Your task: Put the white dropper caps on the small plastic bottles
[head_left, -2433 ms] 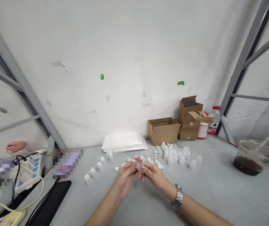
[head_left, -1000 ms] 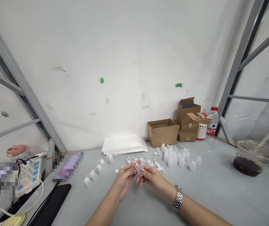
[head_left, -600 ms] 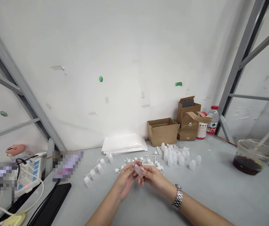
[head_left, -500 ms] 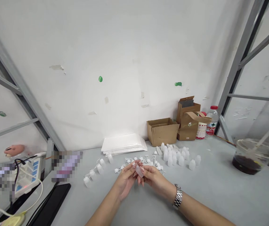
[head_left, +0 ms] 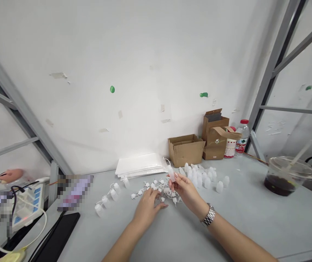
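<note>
My right hand (head_left: 184, 187), with a metal watch on its wrist, grips a small translucent bottle (head_left: 171, 174) upright, a thin strap curving from its top. Lower and to the left, my left hand (head_left: 149, 205) rests palm down at the near edge of a pile of white caps with straps (head_left: 160, 186); its fingers are apart, and its fingertips touch or nearly touch the caps. Several bottles with caps (head_left: 114, 194) stand in a slanting row on the left. Behind my right hand is a cluster of translucent bottles without strapped caps (head_left: 199, 177).
White sheets (head_left: 139, 164) lie stacked by the wall beside an open cardboard box (head_left: 186, 151) and a brown paper bag (head_left: 214, 142). A plastic bottle (head_left: 242, 136) and a cup of dark drink (head_left: 280, 183) are at right. A black keyboard-like object (head_left: 56, 238) lies at left.
My hands have moved apart. The right one has lifted the bottle up and to the right, while the left one has let go of it and dropped to the cap pile. The view has shifted slightly.
</note>
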Motion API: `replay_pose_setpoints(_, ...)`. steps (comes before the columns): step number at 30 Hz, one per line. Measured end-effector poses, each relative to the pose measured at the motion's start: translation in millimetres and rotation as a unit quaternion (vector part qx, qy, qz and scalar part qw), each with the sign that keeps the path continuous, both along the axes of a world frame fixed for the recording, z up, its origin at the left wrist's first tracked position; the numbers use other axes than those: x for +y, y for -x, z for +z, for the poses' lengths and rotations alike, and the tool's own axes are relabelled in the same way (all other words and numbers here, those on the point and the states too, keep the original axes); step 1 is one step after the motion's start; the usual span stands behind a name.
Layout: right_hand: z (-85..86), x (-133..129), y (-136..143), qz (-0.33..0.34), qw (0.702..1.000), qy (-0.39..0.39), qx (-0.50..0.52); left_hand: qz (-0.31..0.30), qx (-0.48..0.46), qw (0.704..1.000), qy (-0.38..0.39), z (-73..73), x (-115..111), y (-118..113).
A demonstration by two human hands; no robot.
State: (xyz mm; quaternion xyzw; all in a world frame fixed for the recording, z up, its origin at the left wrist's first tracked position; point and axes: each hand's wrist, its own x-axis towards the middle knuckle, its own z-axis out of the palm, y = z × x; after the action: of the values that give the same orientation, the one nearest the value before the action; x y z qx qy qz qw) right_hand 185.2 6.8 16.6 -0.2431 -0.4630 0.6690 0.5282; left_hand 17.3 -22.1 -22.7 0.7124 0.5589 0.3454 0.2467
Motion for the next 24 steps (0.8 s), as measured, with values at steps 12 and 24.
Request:
replay_pose_setpoints(12, -8.3, -7.2, 9.9, 0.011, 0.997, 0.016, -0.077, 0.004, 0.035, 0.998, -0.054, 2.5, 4.2, 8.3)
replay_pose_setpoints(24, -16.0, -9.3, 16.7, 0.038, 0.991, 0.001, -0.129, 0.105, -0.168, 0.980, 0.022, 25.1, 0.3, 3.0)
